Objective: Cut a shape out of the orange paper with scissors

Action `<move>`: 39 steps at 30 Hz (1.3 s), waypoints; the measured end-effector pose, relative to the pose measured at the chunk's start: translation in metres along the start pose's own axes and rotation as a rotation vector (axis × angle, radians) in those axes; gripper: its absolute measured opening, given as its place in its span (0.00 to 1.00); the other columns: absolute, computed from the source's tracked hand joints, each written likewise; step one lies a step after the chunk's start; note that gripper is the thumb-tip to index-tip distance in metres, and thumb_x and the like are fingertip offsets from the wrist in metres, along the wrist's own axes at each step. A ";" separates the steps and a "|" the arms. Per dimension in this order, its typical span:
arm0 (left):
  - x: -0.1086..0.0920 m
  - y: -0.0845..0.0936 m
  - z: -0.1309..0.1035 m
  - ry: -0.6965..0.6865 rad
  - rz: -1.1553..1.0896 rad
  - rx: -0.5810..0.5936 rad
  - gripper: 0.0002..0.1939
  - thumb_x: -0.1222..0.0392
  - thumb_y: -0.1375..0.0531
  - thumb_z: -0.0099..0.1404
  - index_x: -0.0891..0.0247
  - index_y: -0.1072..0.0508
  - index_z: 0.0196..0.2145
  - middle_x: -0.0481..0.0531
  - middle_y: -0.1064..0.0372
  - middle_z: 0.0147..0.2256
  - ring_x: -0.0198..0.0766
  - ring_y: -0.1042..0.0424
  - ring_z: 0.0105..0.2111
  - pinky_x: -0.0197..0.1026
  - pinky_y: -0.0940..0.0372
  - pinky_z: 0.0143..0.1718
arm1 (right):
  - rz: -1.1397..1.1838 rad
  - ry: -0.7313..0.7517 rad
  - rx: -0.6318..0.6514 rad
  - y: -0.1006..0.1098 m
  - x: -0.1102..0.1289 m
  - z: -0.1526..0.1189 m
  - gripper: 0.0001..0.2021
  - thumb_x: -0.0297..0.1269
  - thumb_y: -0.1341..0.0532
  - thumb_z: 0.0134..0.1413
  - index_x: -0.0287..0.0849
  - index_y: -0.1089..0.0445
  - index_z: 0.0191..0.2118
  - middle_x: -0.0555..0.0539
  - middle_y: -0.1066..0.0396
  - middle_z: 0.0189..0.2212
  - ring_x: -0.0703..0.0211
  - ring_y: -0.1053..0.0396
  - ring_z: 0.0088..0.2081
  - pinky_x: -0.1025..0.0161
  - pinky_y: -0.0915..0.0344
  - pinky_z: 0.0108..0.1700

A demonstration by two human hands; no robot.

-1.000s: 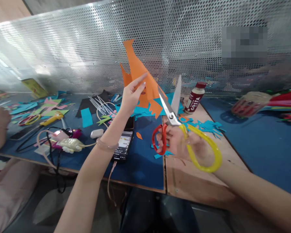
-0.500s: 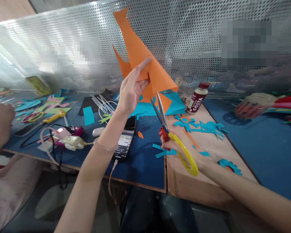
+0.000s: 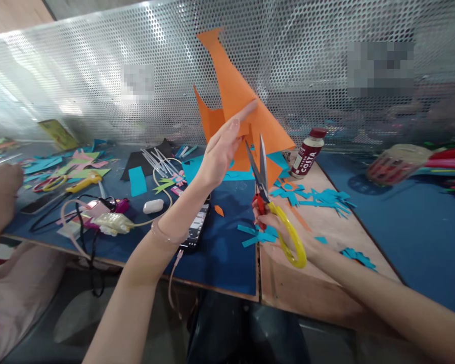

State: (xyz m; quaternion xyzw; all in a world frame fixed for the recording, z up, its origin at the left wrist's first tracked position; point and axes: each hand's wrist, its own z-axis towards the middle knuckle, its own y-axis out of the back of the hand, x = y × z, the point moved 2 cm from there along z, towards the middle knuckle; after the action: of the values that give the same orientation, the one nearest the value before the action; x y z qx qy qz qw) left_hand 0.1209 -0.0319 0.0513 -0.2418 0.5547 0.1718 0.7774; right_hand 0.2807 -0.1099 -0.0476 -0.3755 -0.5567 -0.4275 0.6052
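Left of the bottle, the left hand holds orange paper raised; nearer than the bottle, the right hand grips scissors, blades parted. One-handed support could let the paper swing, causing a stray cut or nick.

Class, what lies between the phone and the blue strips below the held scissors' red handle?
In the head view, an orange paper scrap lies there.

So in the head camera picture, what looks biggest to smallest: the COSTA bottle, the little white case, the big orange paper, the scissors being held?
1. Big orange paper
2. Held scissors, longer than the bottle but thin
3. COSTA bottle
4. Little white case
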 end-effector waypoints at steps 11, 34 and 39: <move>-0.005 -0.015 0.006 -0.563 0.291 -0.332 0.21 0.48 0.52 0.74 0.54 0.27 0.55 0.44 0.38 0.63 0.47 0.43 0.66 0.46 0.40 0.63 | 0.043 0.018 -0.064 -0.003 0.006 0.000 0.07 0.34 0.39 0.49 0.44 0.37 0.35 0.53 0.38 0.30 0.63 0.39 0.28 0.61 0.42 0.33; 0.000 -0.020 0.007 -0.489 0.290 -0.385 0.24 0.48 0.59 0.75 0.56 0.29 0.56 0.42 0.39 0.64 0.46 0.45 0.67 0.45 0.44 0.65 | 0.010 0.080 -0.117 -0.009 0.014 0.000 0.10 0.41 0.35 0.51 0.45 0.36 0.34 0.53 0.36 0.26 0.63 0.36 0.26 0.63 0.38 0.27; -0.001 -0.023 0.006 -0.513 0.232 -0.359 0.22 0.50 0.56 0.75 0.54 0.26 0.53 0.39 0.34 0.61 0.45 0.43 0.66 0.45 0.44 0.65 | 0.005 0.087 -0.125 -0.011 0.015 -0.001 0.10 0.41 0.36 0.51 0.45 0.37 0.33 0.53 0.37 0.26 0.64 0.38 0.25 0.64 0.39 0.26</move>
State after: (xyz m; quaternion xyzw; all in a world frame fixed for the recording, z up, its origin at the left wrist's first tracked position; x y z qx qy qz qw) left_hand 0.1373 -0.0471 0.0580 -0.2591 0.3257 0.4092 0.8120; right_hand 0.2711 -0.1157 -0.0332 -0.3950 -0.5011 -0.4761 0.6051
